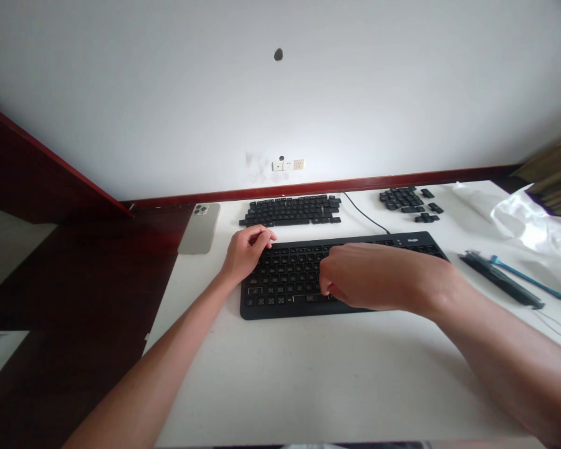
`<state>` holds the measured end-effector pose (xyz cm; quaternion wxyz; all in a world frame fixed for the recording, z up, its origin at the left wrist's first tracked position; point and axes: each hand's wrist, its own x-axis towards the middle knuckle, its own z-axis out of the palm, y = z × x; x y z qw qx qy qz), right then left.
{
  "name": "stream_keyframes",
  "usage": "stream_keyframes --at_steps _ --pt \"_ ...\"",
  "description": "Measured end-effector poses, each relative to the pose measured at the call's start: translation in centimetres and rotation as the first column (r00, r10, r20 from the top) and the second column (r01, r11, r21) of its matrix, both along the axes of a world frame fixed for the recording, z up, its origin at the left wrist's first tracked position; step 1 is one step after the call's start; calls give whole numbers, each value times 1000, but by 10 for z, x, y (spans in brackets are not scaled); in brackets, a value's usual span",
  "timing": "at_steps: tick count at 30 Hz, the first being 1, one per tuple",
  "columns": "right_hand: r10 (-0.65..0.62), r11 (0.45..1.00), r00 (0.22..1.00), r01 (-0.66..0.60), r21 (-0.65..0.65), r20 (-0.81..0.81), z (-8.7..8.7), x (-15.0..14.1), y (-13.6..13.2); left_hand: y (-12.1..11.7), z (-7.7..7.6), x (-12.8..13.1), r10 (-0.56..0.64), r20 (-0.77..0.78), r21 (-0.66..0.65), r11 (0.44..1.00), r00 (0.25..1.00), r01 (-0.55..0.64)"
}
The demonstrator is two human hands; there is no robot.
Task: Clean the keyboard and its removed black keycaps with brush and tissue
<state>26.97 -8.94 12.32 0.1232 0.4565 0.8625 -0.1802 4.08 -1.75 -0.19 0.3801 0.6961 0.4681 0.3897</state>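
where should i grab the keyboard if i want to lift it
Probably by both short ends, one hand from each side: the keyboard is long, thin and flat on the table. Better avoid the back edge, where the cable comes out. The left hand is at the back left corner; the right forearm partly hides the right end.

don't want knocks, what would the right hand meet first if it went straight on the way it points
Probably the bare left hand, at the left end of the black rectangular keyboard. The right hand points that way across it; its height is unclear, so it might brush the keyboard sooner.
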Motion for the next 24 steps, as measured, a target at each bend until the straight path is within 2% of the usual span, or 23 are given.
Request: stream_keyframes --at_steps 3,5,10,16,20,24 --pt "21 999 993 -15 -51 119 5 -3 1 0 0 0 14 -15 -5 1000 1000 -14" --pt "-4 999 992 10 -47 129 6 -8 1 0 0 0 8 -22 5 1000 1000 -8" --pt "29 998 982 -17 -65 188 -4 -24 3 0 -1 -1 -14 0 27 1000 1000 14" --pt "114 994 987 -113 -15 113 -22 -38 5 0 -3 -1 -20 65 16 1000 998 19" --pt "159 987 983 -157 -27 94 -24 -46 -4 2 -6 -1 -14 166 -22 1000 986 18" --pt "168 986 983 -168 -19 72 -22 -45 -8 1 -5 0 -11 194 -33 999 981 17"
